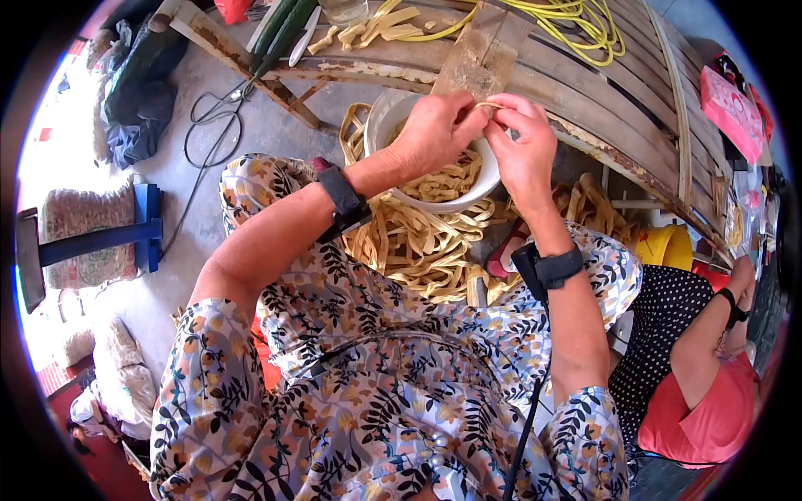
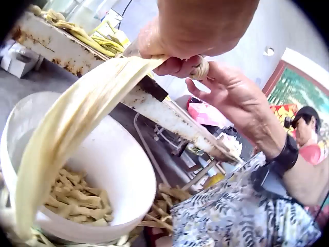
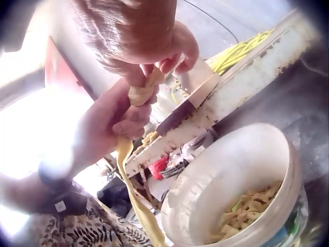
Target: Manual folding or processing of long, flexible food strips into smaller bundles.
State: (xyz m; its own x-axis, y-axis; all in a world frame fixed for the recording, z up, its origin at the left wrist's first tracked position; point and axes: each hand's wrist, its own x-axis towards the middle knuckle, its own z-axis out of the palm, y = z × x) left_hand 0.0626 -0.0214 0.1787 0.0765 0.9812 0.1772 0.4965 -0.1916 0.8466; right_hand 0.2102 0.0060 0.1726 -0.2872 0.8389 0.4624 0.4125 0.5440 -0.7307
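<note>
Over a white bucket [image 1: 374,125], both hands work at a long, pale yellow, fibrous strip [image 2: 72,113]. My left hand [image 1: 436,132] pinches the strip, and its wide tail hangs below that hand past the bucket's rim. With thumb and fingers my right hand [image 1: 526,149] pinches the short end. Between the hands the strip is wound into a small knot [image 3: 141,95], seen in the right wrist view. Short, knotted-looking pale pieces [image 2: 79,198] lie in the bottom of the bucket.
A pile of long strips [image 1: 422,246] lies on the floor around the bucket. Just beyond stands a rusty-edged slatted table [image 1: 601,108] with a wooden board [image 1: 480,58] and yellow cord [image 1: 585,33]. Another person [image 1: 702,401] sits at the right, near a yellow bucket [image 1: 666,246].
</note>
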